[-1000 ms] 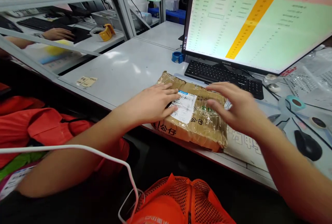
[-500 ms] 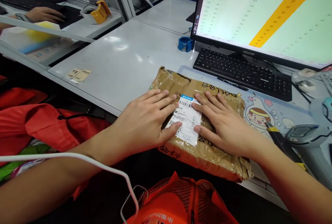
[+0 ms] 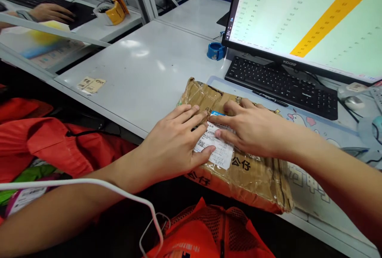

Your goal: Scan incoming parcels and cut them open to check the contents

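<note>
A flat brown cardboard parcel (image 3: 259,182), wrapped in shiny clear tape and printed with black characters, lies at the desk's front edge. On its top is a white shipping label (image 3: 219,156) with a blue strip. My left hand (image 3: 176,142) rests flat on the parcel's left part, fingers stretched and thumb over the label's edge. My right hand (image 3: 250,128) lies across the upper right of the label with its fingers apart, the index finger near the blue strip. It covers the label's barcode area. Neither hand grips anything.
Behind the parcel stand a black keyboard (image 3: 280,85), a pen (image 3: 270,98) and a monitor (image 3: 298,15). A blue tape ring (image 3: 215,51) sits beside the monitor. Two paper tags (image 3: 92,85) lie left. A white cable (image 3: 119,192) crosses my left forearm. A co-worker's hand (image 3: 52,12) is at far left.
My right hand has moved left and up over the label, its forearm now covering the knife and most of the scanner. My left hand stays on the parcel.
</note>
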Available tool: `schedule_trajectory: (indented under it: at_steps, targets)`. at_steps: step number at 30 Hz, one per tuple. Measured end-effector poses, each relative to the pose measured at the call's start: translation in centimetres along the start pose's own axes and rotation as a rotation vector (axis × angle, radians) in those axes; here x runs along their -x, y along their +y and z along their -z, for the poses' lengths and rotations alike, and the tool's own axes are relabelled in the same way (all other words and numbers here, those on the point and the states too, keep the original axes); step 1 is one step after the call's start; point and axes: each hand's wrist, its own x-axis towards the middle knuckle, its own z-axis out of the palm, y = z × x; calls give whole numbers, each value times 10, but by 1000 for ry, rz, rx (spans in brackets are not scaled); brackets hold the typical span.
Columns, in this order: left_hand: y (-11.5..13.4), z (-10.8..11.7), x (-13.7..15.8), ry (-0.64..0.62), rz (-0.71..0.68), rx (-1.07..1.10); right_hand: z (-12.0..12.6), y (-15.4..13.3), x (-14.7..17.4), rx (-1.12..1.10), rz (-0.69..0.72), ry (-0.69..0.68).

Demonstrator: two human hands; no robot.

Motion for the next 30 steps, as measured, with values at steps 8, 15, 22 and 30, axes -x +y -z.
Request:
schedule_trajectory:
  at_steps: [8, 15, 22, 30]
  targets:
    - [6, 9, -7, -52, -57, -113, -19, -12, 11, 120, -132, 56]
    - [34, 5, -4, -128, -23, -63, -27, 1, 21, -113, -176, 193]
    - [32, -5, 9, -137, 9, -13, -24, 13, 34, -207, -74, 197]
    - [33, -4, 2, -153, 28, -6, -16, 23, 38, -168, -64, 97]
